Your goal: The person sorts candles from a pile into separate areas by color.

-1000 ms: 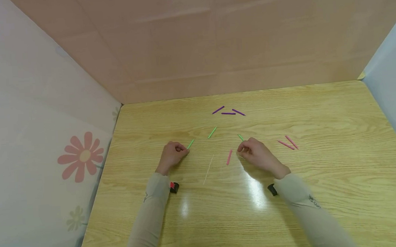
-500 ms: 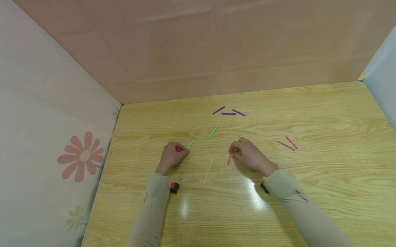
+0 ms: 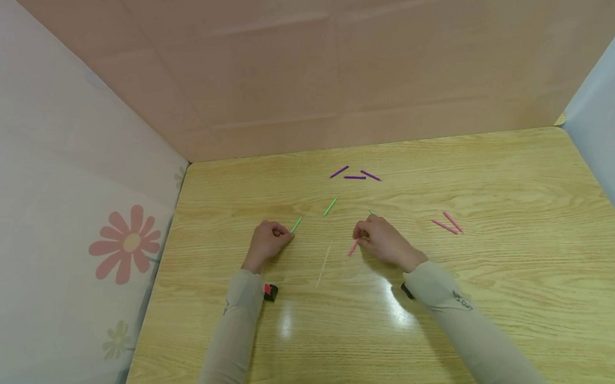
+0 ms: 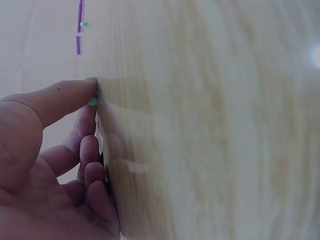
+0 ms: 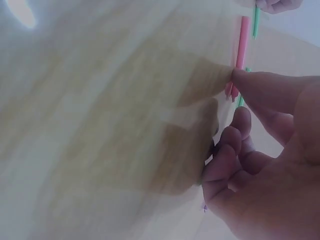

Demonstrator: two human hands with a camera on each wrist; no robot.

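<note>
My left hand (image 3: 265, 244) rests at the table's left middle, pinching the near end of a thin green stick (image 3: 296, 224) between thumb and forefinger. In the left wrist view only that stick's pale green end (image 4: 93, 101) shows between the fingers. Right of centre, my right hand (image 3: 388, 243) pinches the far end of a slim pink stick (image 3: 353, 247). The right wrist view shows the thumb against this pink stick (image 5: 241, 42), close to its narrow tip. Another green stick (image 3: 371, 212) pokes out beyond the right hand, mostly hidden. A third green stick (image 3: 330, 207) lies between both hands.
Farther back lie several purple sticks, one of them flat in the middle (image 3: 354, 177). Two pink sticks (image 3: 445, 226) lie to the right. A pale thin line (image 3: 324, 264) runs along the wooden table (image 3: 318, 346) between the forearms. A brown backdrop (image 3: 331, 65) stands behind.
My right hand has moved left from beside the green stick to the pink stick and taken hold of it. The pink stick has turned slightly, its near end leftward. My left hand stays still.
</note>
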